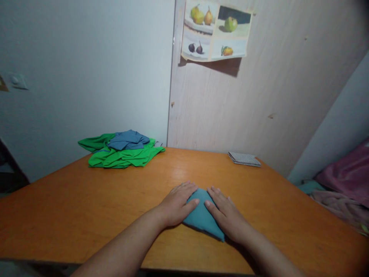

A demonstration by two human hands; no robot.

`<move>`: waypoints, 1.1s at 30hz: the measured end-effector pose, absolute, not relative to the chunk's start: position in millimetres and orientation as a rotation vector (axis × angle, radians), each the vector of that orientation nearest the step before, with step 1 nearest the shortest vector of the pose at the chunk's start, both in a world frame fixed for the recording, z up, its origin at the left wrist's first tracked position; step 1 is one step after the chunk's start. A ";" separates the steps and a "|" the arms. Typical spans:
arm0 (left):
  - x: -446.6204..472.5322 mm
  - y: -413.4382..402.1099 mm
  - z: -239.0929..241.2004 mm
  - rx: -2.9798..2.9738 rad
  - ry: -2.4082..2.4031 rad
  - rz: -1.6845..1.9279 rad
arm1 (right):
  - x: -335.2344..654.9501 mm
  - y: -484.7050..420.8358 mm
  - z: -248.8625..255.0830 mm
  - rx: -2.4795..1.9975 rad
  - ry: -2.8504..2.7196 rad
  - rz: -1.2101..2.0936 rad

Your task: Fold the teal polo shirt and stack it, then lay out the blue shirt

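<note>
A folded teal cloth [201, 217] lies on the orange-brown wooden table [129, 204], close to the front edge. My left hand [179, 204] rests flat over its left side, fingers stretched out and thumb on the top face. On the opposite side, my right hand [226, 215] lies along the cloth's edge with its fingers extended and thumb on top. Both palms hide parts of the cloth's sides. One corner of it points toward me beside the right hand.
A crumpled pile of bright green cloth [123, 158] with a blue-grey cloth [128, 140] on top lies at the back left. A folded checked cloth [244, 159] sits at the back right. Pink fabric [346, 173] is beyond the table's right edge. Walls stand behind.
</note>
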State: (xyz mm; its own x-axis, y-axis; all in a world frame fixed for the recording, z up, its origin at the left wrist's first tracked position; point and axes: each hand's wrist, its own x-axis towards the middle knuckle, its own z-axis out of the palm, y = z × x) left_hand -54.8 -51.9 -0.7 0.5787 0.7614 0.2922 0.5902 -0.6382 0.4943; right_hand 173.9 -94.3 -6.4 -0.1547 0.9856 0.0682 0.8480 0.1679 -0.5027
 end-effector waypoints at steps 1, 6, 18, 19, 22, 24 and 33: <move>-55.9 -49.9 -1.5 2.448 1.087 0.745 | 177.8 -93.0 -5.6 -1.732 -2.028 0.522; -57.4 -41.9 -1.5 2.362 1.085 0.892 | 184.6 -90.3 11.1 -1.662 -1.788 0.464; -59.1 -31.5 -8.4 2.003 1.055 1.058 | 104.8 -88.9 28.7 -1.805 -2.165 0.185; -60.1 -29.5 -9.1 1.952 1.064 1.073 | 103.9 -89.4 22.5 -1.841 -2.181 0.147; -62.1 -22.8 -10.8 1.827 1.092 1.118 | 104.9 -92.7 8.1 -1.882 -2.207 0.051; -62.8 -18.2 -12.0 1.760 1.112 1.147 | 106.7 -94.7 4.0 -1.870 -2.220 0.019; -65.9 -12.5 -17.4 1.565 1.110 1.129 | 118.4 -91.8 0.9 -1.813 -2.261 0.000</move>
